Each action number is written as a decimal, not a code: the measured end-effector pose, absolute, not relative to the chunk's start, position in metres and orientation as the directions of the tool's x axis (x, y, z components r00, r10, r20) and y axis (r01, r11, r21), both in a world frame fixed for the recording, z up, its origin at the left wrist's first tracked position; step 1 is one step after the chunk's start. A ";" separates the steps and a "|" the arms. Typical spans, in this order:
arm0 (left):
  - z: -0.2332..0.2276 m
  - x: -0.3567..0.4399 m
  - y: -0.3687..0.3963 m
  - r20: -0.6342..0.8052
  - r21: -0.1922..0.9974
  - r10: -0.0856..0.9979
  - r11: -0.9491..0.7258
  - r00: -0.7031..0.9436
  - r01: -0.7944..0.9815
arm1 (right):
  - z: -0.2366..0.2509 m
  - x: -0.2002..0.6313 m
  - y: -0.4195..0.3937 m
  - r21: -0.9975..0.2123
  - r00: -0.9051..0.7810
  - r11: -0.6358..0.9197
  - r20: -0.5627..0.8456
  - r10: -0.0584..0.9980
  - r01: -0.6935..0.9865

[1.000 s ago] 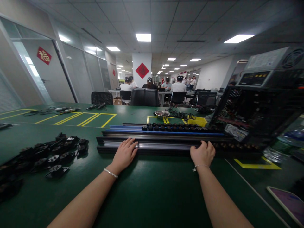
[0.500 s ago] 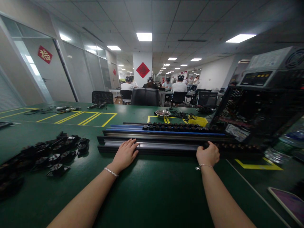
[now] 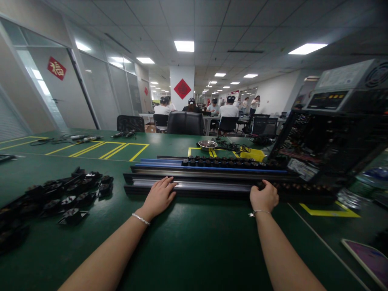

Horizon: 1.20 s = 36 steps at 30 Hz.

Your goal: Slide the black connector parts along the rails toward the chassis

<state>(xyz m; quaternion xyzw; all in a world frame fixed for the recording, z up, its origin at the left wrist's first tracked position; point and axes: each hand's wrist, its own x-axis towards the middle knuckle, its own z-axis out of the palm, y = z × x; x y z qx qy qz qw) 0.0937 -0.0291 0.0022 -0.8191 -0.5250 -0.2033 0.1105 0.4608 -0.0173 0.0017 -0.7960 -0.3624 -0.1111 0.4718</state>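
My left hand (image 3: pixel 160 196) lies with its fingers stretched over the front black metal rail (image 3: pixel 212 188), a long channel with a shiny inside. At the right part of this rail, my right hand (image 3: pixel 264 196) is curled around a small black part (image 3: pixel 260 185), mostly hidden by the fingers. Farther right along the rail sits a row of dark parts (image 3: pixel 306 188). Behind lie a second black rail (image 3: pixel 218 174) and a blue strip (image 3: pixel 160 163), with a row of black socket-like parts (image 3: pixel 224 162) beside it. Loose black socket-like parts (image 3: pixel 72 216) are heaped at the left.
On the green table (image 3: pixel 194 250) stand a metal bowl (image 3: pixel 207 144), a yellow tray (image 3: pixel 253 154) and cables. An open computer case (image 3: pixel 321 137) rises at the right, near a plastic bottle (image 3: pixel 368 182) and a phone-like device (image 3: pixel 366 258). People sit at desks beyond.
Both hands stay almost in place on the rail; the right hand has shifted very slightly left. A standing person in the far background has moved to the right.
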 end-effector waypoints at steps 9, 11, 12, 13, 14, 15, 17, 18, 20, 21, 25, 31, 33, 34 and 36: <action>0.002 0.093 -0.029 0.448 0.024 0.813 -0.428 0.373 0.904 | -0.002 0.464 -0.014 -0.660 0.677 -0.243 0.550 0.489 0.711; 0.003 0.093 -0.029 0.442 0.023 0.816 -0.425 0.373 0.905 | -0.003 0.465 -0.014 -0.658 0.671 -0.232 0.558 0.489 0.716; 0.003 0.093 -0.030 0.441 0.021 0.816 -0.425 0.373 0.905 | -0.003 0.465 -0.013 -0.660 0.671 -0.228 0.560 0.486 0.716; 0.003 0.094 -0.030 0.441 0.019 0.816 -0.425 0.374 0.905 | -0.003 0.465 -0.013 -0.662 0.672 -0.224 0.561 0.484 0.715; 0.003 0.094 -0.029 0.442 0.016 0.815 -0.424 0.374 0.906 | -0.003 0.464 -0.013 -0.666 0.674 -0.222 0.560 0.482 0.712; 0.003 0.094 -0.029 0.445 0.012 0.813 -0.424 0.375 0.906 | -0.003 0.464 -0.013 -0.668 0.676 -0.223 0.558 0.481 0.710; 0.002 0.093 -0.029 0.451 0.008 0.809 -0.426 0.377 0.905 | -0.003 0.463 -0.013 -0.671 0.680 -0.229 0.549 0.487 0.705; 0.002 0.093 -0.028 0.454 0.008 0.808 -0.426 0.376 0.905 | -0.002 0.463 -0.013 -0.671 0.681 -0.233 0.545 0.490 0.704; 0.001 0.093 -0.028 0.457 0.011 0.806 -0.428 0.376 0.904 | -0.001 0.462 -0.013 -0.669 0.679 -0.234 0.542 0.495 0.705; 0.001 0.093 -0.028 0.458 0.013 0.805 -0.430 0.377 0.903 | -0.001 0.461 -0.014 -0.669 0.678 -0.234 0.542 0.497 0.706; 0.001 0.093 -0.029 0.461 0.021 0.803 -0.435 0.377 0.900 | 0.001 0.460 -0.015 -0.668 0.676 -0.238 0.534 0.507 0.705; 0.003 0.094 -0.029 0.450 0.020 0.809 -0.434 0.379 0.901 | 0.001 0.456 -0.018 -0.662 0.705 -0.295 0.518 0.484 0.689; 0.003 0.094 -0.030 0.446 0.021 0.811 -0.431 0.377 0.902 | 0.001 0.455 -0.018 -0.663 0.717 -0.322 0.489 0.498 0.676; 0.003 0.094 -0.030 0.445 0.022 0.813 -0.430 0.376 0.903 | 0.001 0.455 -0.017 -0.664 0.719 -0.331 0.472 0.510 0.670; 0.003 0.094 -0.029 0.446 0.023 0.813 -0.428 0.374 0.903 | 0.001 0.455 -0.017 -0.669 0.719 -0.338 0.441 0.537 0.662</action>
